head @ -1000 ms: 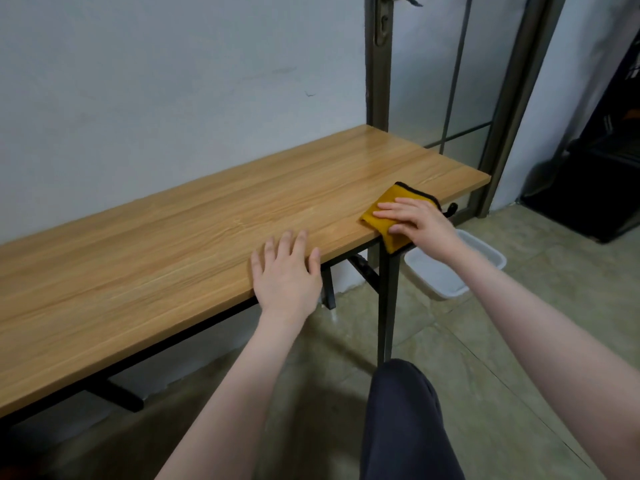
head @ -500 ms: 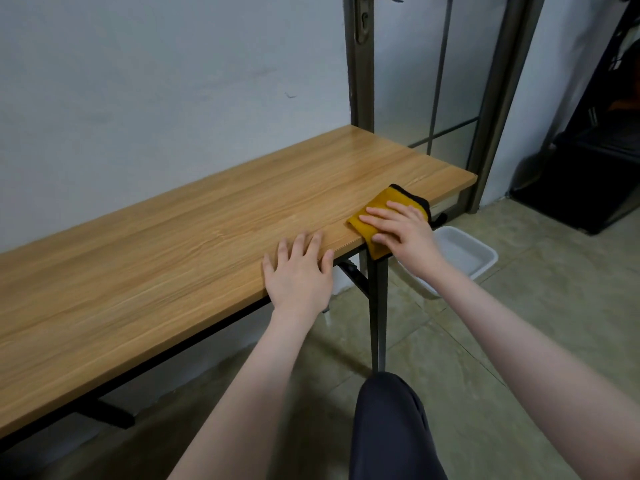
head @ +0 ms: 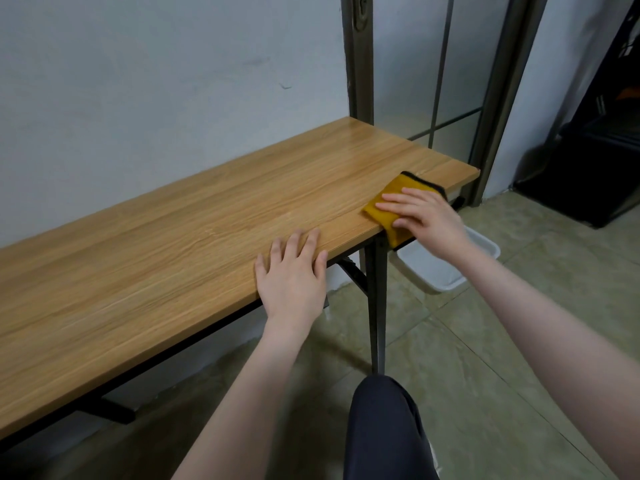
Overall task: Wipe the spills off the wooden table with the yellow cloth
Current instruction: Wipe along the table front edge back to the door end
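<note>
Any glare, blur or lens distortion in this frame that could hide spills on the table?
Head view: soft even light, a faint sheen on the wooden table at its far end; wide-angle bending of the door frame; yellow cloth and both hands sharp; no spill discernible.

Yellow cloth [head: 388, 206], black trim; light wood-grain table [head: 173, 251]; white tub [head: 446, 271].

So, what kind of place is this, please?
Probably a plain room in a home, near a doorway: a long wooden table against a painted wall, a metal-framed glass door, a tiled floor.
</note>
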